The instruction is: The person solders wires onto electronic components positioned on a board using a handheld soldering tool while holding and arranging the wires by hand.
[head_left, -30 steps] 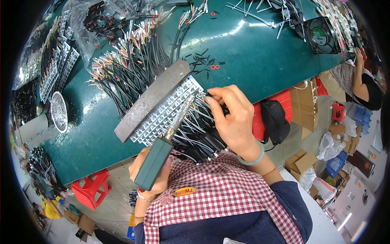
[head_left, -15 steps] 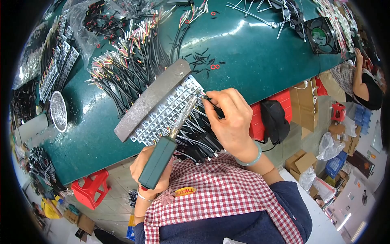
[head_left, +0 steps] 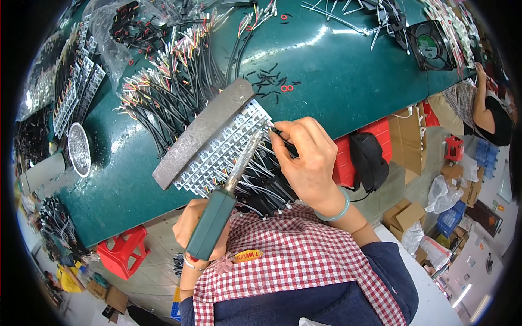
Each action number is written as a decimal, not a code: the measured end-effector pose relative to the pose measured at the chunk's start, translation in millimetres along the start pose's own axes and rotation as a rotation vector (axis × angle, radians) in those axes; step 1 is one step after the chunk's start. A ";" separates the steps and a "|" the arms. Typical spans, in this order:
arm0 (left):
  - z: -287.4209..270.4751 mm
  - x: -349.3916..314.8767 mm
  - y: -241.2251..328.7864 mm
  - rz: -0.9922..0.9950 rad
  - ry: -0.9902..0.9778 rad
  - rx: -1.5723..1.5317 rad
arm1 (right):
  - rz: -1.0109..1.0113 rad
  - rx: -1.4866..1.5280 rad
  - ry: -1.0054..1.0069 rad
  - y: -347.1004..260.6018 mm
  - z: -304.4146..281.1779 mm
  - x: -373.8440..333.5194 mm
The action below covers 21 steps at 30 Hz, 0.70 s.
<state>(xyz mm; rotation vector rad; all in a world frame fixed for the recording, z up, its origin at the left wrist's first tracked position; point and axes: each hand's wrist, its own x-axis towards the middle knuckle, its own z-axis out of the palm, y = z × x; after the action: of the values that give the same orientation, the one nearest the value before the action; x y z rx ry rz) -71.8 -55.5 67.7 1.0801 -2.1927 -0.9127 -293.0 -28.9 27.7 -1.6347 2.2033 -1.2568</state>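
My left hand (head_left: 190, 224) is closed around the dark green handle of a soldering iron (head_left: 212, 224). Its metal shaft slants up and right across a panel of small white circuit boards (head_left: 220, 154), with the tip near the panel's right end. There my right hand (head_left: 311, 156) pinches a thin wire end between thumb and forefinger; the fingers partly hide it. A grey metal bar (head_left: 204, 133) lies along the panel's far edge. Black cables with pale wire ends (head_left: 261, 187) hang from the near side, over the table edge toward my checked apron.
Beyond the bar lies a bundle of black cables with stripped ends (head_left: 179, 81). Black tubing bits (head_left: 266, 80) and red rings are scattered on the green table (head_left: 337, 76). A round dish (head_left: 79, 149) stands left, a fan (head_left: 431, 48) at the far right. Red stools flank the table.
The soldering iron has drawn back slightly, its tip a little lower and farther from my right fingertips. My right hand keeps its pinch in almost the same place.
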 end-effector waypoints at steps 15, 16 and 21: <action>-1.3 -11.8 -4.8 -0.040 0.012 0.031 | 0.068 0.037 -0.009 -0.9 0.1 -3.3; -1.2 -11.6 -4.8 -0.040 0.012 0.031 | 0.068 0.039 -0.007 -1.1 0.4 -3.5; 0.0 -10.9 -5.4 -0.050 0.001 0.012 | 0.082 0.062 -0.019 -1.5 0.5 -4.3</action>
<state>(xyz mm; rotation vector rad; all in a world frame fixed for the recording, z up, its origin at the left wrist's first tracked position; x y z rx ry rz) -63.3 -49.0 61.9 1.1448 -2.1820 -0.9219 -289.9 -25.6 26.9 -1.5114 2.1744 -1.2690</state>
